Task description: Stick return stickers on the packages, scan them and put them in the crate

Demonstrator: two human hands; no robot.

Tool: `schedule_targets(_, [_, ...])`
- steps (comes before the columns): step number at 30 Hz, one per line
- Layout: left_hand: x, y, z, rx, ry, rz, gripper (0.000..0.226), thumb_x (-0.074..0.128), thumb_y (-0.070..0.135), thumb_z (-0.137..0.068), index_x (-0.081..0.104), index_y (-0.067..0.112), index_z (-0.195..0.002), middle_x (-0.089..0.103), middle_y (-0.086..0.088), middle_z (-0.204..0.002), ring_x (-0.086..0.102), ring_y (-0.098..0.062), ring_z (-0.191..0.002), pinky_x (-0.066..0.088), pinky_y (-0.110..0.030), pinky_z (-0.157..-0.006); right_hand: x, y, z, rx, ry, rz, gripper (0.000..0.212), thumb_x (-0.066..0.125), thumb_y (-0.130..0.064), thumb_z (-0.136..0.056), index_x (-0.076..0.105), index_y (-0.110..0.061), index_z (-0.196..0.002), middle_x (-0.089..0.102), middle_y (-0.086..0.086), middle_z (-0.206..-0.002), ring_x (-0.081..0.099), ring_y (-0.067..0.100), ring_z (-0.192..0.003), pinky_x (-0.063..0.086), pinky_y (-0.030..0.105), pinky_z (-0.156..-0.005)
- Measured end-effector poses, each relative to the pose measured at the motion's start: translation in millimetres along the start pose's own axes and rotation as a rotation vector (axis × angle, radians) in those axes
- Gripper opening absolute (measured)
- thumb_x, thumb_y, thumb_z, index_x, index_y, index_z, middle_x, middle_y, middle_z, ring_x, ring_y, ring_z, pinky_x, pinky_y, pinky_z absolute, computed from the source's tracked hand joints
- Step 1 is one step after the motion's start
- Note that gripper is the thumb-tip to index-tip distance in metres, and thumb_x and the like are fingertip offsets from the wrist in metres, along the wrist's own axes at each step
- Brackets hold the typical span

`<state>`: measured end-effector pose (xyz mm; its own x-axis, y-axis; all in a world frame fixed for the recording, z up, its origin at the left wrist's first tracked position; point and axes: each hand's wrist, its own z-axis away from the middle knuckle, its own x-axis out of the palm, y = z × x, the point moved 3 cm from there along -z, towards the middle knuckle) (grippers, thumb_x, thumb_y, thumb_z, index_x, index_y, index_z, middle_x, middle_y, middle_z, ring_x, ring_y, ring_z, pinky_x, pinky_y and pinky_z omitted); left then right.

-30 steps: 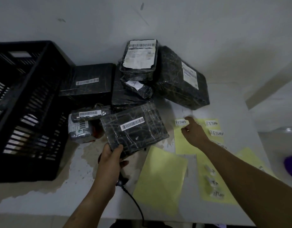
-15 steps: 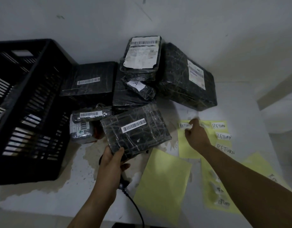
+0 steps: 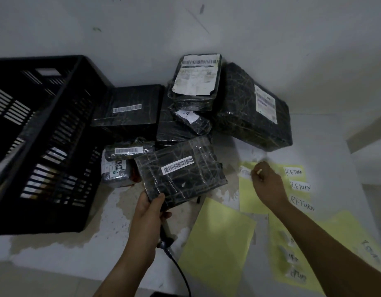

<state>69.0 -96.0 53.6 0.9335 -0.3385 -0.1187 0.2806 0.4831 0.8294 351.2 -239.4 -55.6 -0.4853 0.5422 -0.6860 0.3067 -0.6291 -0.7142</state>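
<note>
My left hand (image 3: 149, 207) grips the near corner of a black wrapped package (image 3: 181, 170) with a white barcode label, held tilted just above the table. My right hand (image 3: 267, 185) pinches the edge of a white RETURN sticker (image 3: 245, 172) on a yellow backing sheet (image 3: 249, 198). Three more RETURN stickers (image 3: 300, 187) lie in a column to its right. Under my left hand, the barcode scanner (image 3: 164, 243) lies on the table, mostly hidden, with its black cable trailing toward me. The black slatted crate (image 3: 45, 146) stands at the left.
Several other black wrapped packages (image 3: 249, 108) are piled against the wall behind the held one. Two small parcels (image 3: 120, 163) lie beside the crate. More yellow sheets (image 3: 217, 243) lie near the table's front; one at the right carries further stickers. The table ends at the right.
My right hand has closed its fingers on the leftmost RETURN sticker, whose edge now looks lifted. My left hand still holds the package in about the same place.
</note>
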Motion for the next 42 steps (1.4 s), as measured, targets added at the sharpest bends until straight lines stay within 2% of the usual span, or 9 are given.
schedule_targets(3, [-7, 7, 1, 0.013, -0.013, 0.025, 0.017, 0.054, 0.016, -0.105, 0.069, 0.023, -0.108, 0.074, -0.005, -0.111, 0.069, -0.028, -0.097, 0.057, -0.050, -0.096, -28, -23, 20, 0.002, 0.106, -0.146, 0.010, 0.051, -0.017, -0.100, 0.051, -0.014, -0.090, 0.056, -0.001, -0.080, 0.057, 0.021, -0.073, 0.036, 0.025, -0.055])
schedule_targets(6, [-12, 15, 6, 0.046, -0.079, 0.028, 0.019, 0.054, 0.012, -0.105, 0.067, 0.020, -0.115, 0.076, -0.002, -0.111, 0.073, -0.021, -0.090, 0.061, -0.030, -0.070, -53, -62, 49, -0.012, 0.128, -0.290, 0.010, 0.053, -0.022, -0.100, 0.053, -0.016, -0.092, 0.061, 0.000, -0.084, 0.063, 0.021, -0.081, 0.046, 0.036, -0.064])
schedule_targets(8, [-14, 21, 10, 0.081, -0.124, -0.020, 0.022, 0.054, 0.009, -0.105, 0.065, 0.021, -0.120, 0.076, 0.002, -0.112, 0.074, -0.012, -0.089, 0.058, -0.021, -0.064, -66, -96, 71, -0.082, 0.118, -0.329, 0.008, 0.057, -0.022, -0.098, 0.054, -0.019, -0.091, 0.063, 0.002, -0.082, 0.063, 0.017, -0.076, 0.048, 0.031, -0.065])
schedule_targets(11, [-12, 30, 16, 0.109, -0.180, -0.076, 0.025, 0.053, 0.007, -0.104, 0.060, 0.027, -0.119, 0.073, 0.005, -0.110, 0.073, -0.007, -0.088, 0.059, -0.026, -0.070, -72, -138, 94, -0.175, 0.039, -0.382, 0.006, 0.062, -0.020, -0.095, 0.058, -0.023, -0.092, 0.066, -0.006, -0.081, 0.061, 0.003, -0.067, 0.042, 0.014, -0.053])
schedule_targets(17, [-5, 43, 26, 0.177, -0.170, -0.074, 0.013, 0.053, 0.015, -0.101, 0.060, 0.024, -0.108, 0.071, -0.004, -0.107, 0.068, -0.022, -0.097, 0.055, -0.034, -0.074, -75, -189, 109, -0.409, -0.128, -0.262, 0.013, 0.066, -0.024, -0.092, 0.061, -0.037, -0.092, 0.066, -0.021, -0.089, 0.063, 0.002, -0.083, 0.045, 0.011, -0.061])
schedule_targets(22, [-6, 50, 36, 0.248, -0.163, -0.019, 0.009, 0.057, 0.026, -0.102, 0.063, 0.027, -0.109, 0.075, 0.010, -0.100, 0.070, -0.007, -0.093, 0.050, -0.027, -0.075, -70, -206, 109, -0.539, -0.168, -0.112, 0.009, 0.068, -0.029, -0.091, 0.066, -0.036, -0.096, 0.066, -0.024, -0.091, 0.063, 0.000, -0.087, 0.045, 0.010, -0.067])
schedule_targets(27, [-12, 52, 37, 0.275, -0.173, -0.011, 0.013, 0.058, 0.033, -0.102, 0.063, 0.029, -0.113, 0.075, 0.009, -0.106, 0.070, -0.003, -0.097, 0.053, -0.027, -0.082, -62, -218, 109, -0.657, -0.140, 0.001, 0.010, 0.069, -0.032, -0.089, 0.066, -0.034, -0.098, 0.057, -0.038, -0.095, 0.058, 0.001, -0.086, 0.048, 0.021, -0.070])
schedule_targets(33, [-19, 53, 37, 0.311, -0.178, -0.019, 0.015, 0.063, 0.037, -0.099, 0.063, 0.032, -0.113, 0.074, 0.008, -0.110, 0.071, -0.011, -0.104, 0.057, -0.044, -0.096, -56, -225, 111, -0.733, -0.141, 0.071, 0.013, 0.059, -0.040, -0.088, 0.065, -0.035, -0.098, 0.060, -0.025, -0.083, 0.057, 0.003, -0.081, 0.049, 0.029, -0.071])
schedule_targets(42, [-20, 51, 42, 0.346, -0.139, -0.043, 0.041, 0.085, 0.038, -0.078, 0.062, 0.029, -0.111, 0.076, 0.015, -0.099, 0.073, -0.002, -0.090, 0.058, -0.020, -0.075, -48, -227, 119, -0.808, -0.062, 0.273, 0.011, 0.061, -0.038, -0.089, 0.062, -0.034, -0.099, 0.055, -0.018, -0.076, 0.049, 0.008, -0.076, 0.041, 0.029, -0.067])
